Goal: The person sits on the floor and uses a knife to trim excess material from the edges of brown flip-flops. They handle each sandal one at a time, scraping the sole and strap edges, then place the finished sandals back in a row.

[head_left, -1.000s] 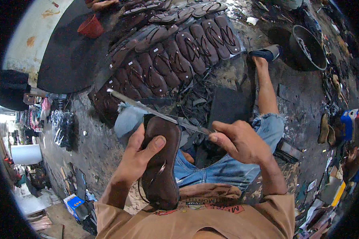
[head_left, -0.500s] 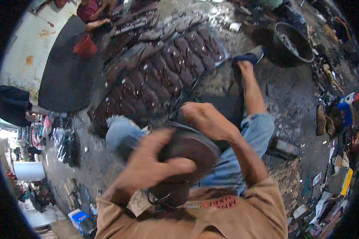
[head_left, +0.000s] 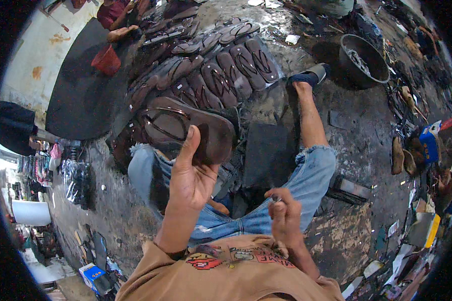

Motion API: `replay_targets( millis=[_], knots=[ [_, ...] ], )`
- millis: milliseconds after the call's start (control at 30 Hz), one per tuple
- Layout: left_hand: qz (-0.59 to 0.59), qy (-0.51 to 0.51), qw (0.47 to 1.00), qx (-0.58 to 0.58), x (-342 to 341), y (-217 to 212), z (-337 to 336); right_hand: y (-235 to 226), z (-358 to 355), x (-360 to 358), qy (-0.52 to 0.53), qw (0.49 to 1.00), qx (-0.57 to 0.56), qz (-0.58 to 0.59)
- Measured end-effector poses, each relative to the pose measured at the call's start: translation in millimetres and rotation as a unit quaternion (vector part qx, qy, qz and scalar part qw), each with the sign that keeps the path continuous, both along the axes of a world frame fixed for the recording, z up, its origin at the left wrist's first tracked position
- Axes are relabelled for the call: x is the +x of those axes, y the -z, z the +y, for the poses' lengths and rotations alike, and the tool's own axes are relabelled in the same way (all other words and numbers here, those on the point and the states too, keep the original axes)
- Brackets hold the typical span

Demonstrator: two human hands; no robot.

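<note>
Behind the held sandal (head_left: 216, 133) lie sandal rows (head_left: 218, 86), bucket (head_left: 106, 61) left, basin (head_left: 377, 70) right

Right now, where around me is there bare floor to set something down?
Mostly bare floor: left, between the plastic-wrapped bundle and your left knee; right, between your right shin and the brown soles, around a dark scrap. Crowded: ahead, where rows of sandals lie beyond the held sandal, and along the far right, with clutter.

wearer's hands (head_left: 192, 184): 2 | held sandal (head_left: 213, 136): 1 | red bucket (head_left: 106, 61): 1 | basin (head_left: 374, 58): 1
</note>
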State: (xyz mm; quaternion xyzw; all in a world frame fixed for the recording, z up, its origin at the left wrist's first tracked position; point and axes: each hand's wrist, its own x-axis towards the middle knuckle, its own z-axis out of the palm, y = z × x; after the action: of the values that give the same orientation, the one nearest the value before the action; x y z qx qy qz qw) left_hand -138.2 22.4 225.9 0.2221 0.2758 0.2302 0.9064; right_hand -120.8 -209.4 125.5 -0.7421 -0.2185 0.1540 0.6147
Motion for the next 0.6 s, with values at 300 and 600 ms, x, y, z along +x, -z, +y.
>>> replay_targets(
  millis=[300, 600],
  knots=[
    [0.024, -0.021, 0.999, 0.024, -16, 7, -7, 22, -25, -40, -0.044, 0.992, -0.119, -0.029],
    [0.056, 0.065, 0.994, 0.066, -64, 29, -12, -24, -9, 33, -0.192, 0.961, -0.194, -0.047]
  ],
)
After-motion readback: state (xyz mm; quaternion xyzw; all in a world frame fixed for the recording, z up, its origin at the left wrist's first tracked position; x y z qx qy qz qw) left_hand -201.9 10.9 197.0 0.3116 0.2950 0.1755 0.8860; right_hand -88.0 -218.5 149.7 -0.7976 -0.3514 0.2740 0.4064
